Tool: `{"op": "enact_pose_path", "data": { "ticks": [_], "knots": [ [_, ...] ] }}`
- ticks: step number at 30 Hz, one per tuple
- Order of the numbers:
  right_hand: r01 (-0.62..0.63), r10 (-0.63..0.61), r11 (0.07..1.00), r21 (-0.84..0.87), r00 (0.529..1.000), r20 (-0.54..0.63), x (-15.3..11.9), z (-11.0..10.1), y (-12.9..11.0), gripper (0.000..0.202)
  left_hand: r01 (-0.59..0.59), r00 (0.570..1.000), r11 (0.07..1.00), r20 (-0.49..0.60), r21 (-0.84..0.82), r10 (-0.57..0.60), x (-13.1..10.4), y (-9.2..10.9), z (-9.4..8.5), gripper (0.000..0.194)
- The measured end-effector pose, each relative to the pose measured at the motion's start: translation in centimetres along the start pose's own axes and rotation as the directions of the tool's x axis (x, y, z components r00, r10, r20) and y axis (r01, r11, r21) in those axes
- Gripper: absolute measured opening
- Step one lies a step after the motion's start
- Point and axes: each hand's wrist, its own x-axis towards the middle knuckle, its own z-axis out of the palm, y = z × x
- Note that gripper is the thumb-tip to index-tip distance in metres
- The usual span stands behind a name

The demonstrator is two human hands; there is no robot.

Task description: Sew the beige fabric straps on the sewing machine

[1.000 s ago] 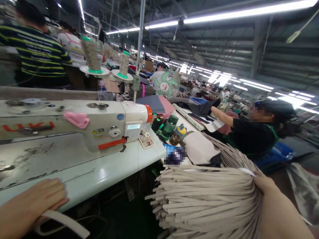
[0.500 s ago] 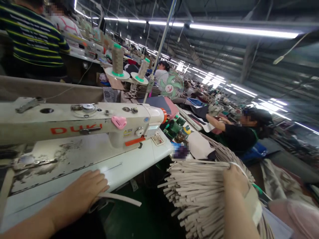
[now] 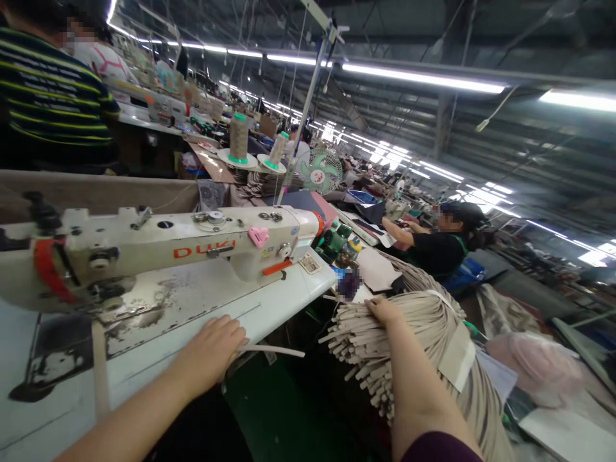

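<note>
My left hand (image 3: 214, 350) rests at the front edge of the white sewing table (image 3: 269, 308), its fingers wrapped over a beige strip (image 3: 282, 350) whose end juts out to the right. My right hand (image 3: 382, 310) lies on top of a big bundle of beige strips (image 3: 443, 321), fingers bent at the strip ends; whether it pinches one is too small to tell. The sewing machine (image 3: 202, 247) stands behind my left hand, and another strip (image 3: 101, 366) runs from under its needle area toward me.
Thread cones (image 3: 239, 140) and a green fan (image 3: 319, 172) stand behind the machine. A person in black (image 3: 433, 247) works at the right, and one in a striped shirt (image 3: 52, 96) is at the left. A pink plastic-wrapped bundle (image 3: 534, 366) lies at right.
My right hand has moved from the tied part of the bundle toward the strip ends at its far left. The view has turned left, showing the machine's needle end. My left hand keeps the strip.
</note>
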Motion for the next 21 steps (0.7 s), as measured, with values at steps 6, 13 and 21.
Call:
{"op": "enact_pose_path", "data": {
  "ticks": [6, 13, 21],
  "knots": [
    [0.068, -0.069, 0.993, 0.094, 0.998, 0.001, -3.9, -0.4, -1.2, 0.029, -0.008, 1.0, 0.999, -0.014, -0.046, 0.007, 0.0, -0.1, -0.7, 0.022],
    [0.092, -0.009, 0.911, 0.402, 0.979, -0.203, -8.7, -2.0, -8.3, 0.029, 0.23, 0.973, 0.754, 0.153, -0.616, -0.171, -3.5, 0.4, -2.7, 0.06],
    [0.575, -0.766, 0.127, 0.809, 0.574, -0.288, -24.6, 1.4, -27.5, 0.049, 0.23, 0.973, 0.642, 0.173, -0.732, -0.152, -9.0, 2.0, -6.8, 0.058]
  ]
}}
